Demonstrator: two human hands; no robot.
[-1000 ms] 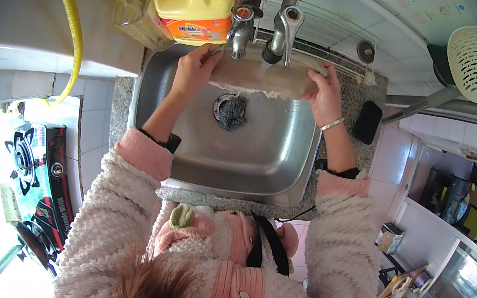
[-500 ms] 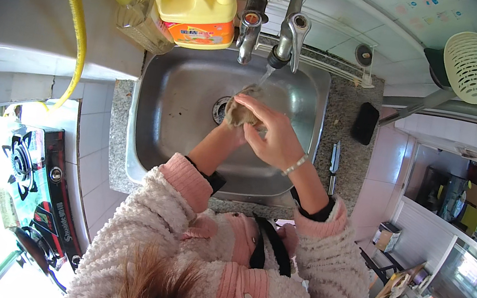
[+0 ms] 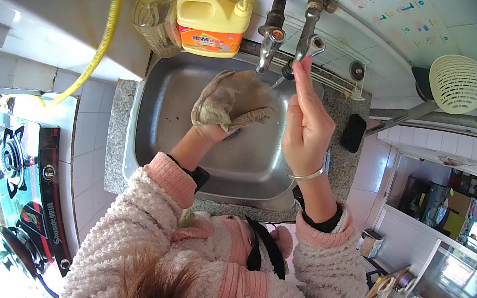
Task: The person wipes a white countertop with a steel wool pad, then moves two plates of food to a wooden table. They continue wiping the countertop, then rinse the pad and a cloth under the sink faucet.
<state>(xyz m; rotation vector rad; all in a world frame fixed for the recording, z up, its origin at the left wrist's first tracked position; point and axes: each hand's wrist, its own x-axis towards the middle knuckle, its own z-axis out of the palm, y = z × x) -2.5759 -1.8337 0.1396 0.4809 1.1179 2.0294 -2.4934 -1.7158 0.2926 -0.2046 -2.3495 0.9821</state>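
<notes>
A wet brownish cloth [image 3: 231,102] hangs over my left hand [image 3: 213,134] above the steel sink [image 3: 184,165]. The cloth hides most of that hand's fingers, which hold it from below. My right hand [image 3: 311,127] is raised at the sink's right side, fingers stretched toward the lever of the right tap [image 3: 311,28]. Its fingertips reach the lever, and the thumb stands apart from them. A short, thin stream of water [image 3: 278,82] shows below the tap's spout, beside the cloth. The left tap [image 3: 272,40] stands next to it.
A yellow pump jug [image 3: 213,20] and a clear pump bottle [image 3: 158,20] stand behind the sink. A black object [image 3: 353,133] lies on the granite edge at right. A pale slotted skimmer [image 3: 460,86] hangs at far right; a gas stove [image 3: 24,169] stands at left.
My right hand has left the cloth and moved up and right to the tap lever. The bunched cloth is now spread wider over my left hand.
</notes>
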